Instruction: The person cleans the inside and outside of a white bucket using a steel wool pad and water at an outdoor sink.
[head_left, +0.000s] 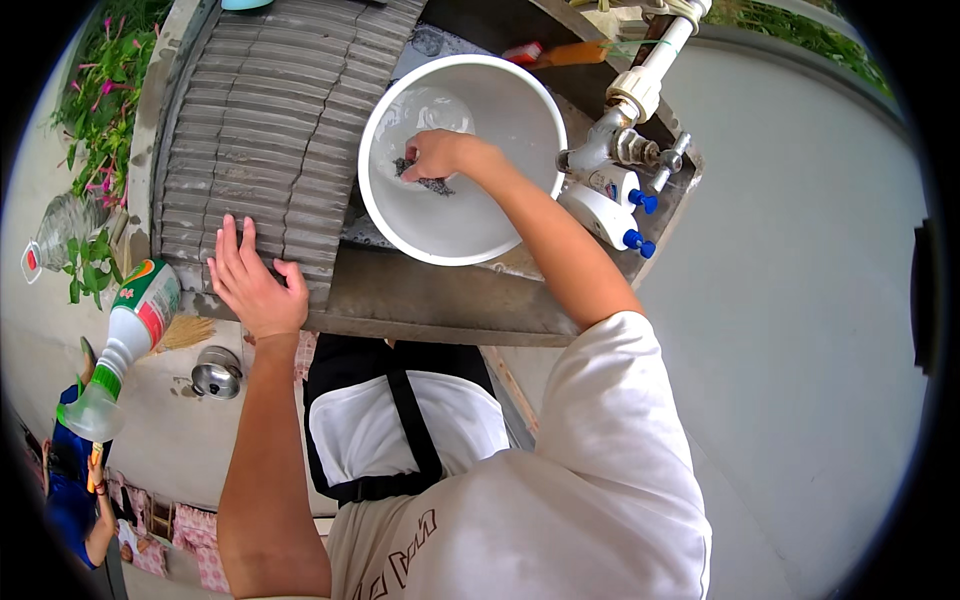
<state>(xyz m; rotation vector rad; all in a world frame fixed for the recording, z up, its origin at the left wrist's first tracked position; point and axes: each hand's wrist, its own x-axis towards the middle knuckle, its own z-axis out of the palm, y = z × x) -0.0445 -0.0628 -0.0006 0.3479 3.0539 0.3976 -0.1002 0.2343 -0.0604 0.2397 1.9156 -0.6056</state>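
Observation:
My right hand (442, 154) reaches down into a round white plastic basin (517, 232). Its fingers grip a dark grey, mesh-like scouring pad (435, 186), partly covered by the fingers, against the basin's inner wall and bottom. A little water seems to glisten inside. The basin rests tilted in a concrete wash sink (450, 292). My left hand (259, 285) lies palm down with fingers spread on the ridged concrete washboard (262, 127), left of the basin, and holds nothing.
A metal tap (607, 146) juts in at the basin's right rim. Two white pump bottles (600, 214) with blue nozzles lie below it. An orange-handled brush (570, 54) is behind the basin. A detergent bottle (142, 300) stands at the left edge. Another person (71, 480) is at lower left.

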